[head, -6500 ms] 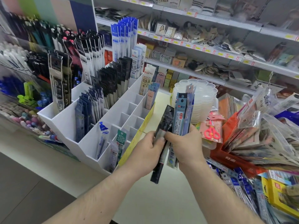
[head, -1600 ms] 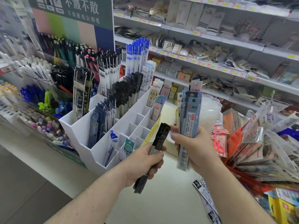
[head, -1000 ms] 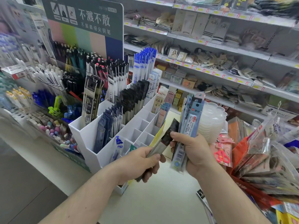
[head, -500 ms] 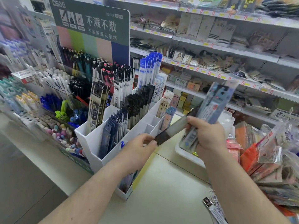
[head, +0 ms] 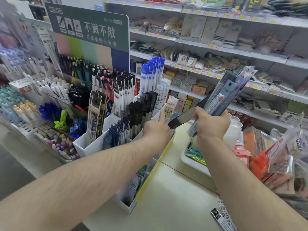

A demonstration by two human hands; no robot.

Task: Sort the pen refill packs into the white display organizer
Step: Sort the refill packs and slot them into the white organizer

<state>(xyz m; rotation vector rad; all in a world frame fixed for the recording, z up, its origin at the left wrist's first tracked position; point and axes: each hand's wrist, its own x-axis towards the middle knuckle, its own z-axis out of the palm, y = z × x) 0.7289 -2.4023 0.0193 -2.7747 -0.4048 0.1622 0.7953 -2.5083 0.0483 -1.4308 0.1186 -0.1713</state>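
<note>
The white display organizer [head: 90, 145] stands left of centre, its stepped slots holding rows of black refill packs [head: 140, 112], dark blue packs [head: 116, 135] and tall blue packs [head: 153, 75]. My right hand [head: 211, 125] grips a bundle of blue-grey refill packs [head: 231, 92] that slants up to the right. Its thumb also pins a black refill pack [head: 183, 118]. That pack's lower end lies beside my left hand [head: 155, 130]. The left hand is at the organizer's right side with its index finger straight, up against a 0.5 pack [head: 168, 110]. Its other fingers are hidden.
A white tray [head: 191, 162] sits right of the organizer, beside a heap of bagged goods [head: 283, 155]. Loose packs [head: 223, 215] lie on the counter by my right arm. Pen displays [head: 50, 97] fill the left, a green sign [head: 90, 30] stands behind, and shelves [head: 216, 47] run across the back.
My left hand went from gripping the black pack to pinching its end, then reached to the organizer. The right hand took the pack under its thumb and tilted the bundle right.
</note>
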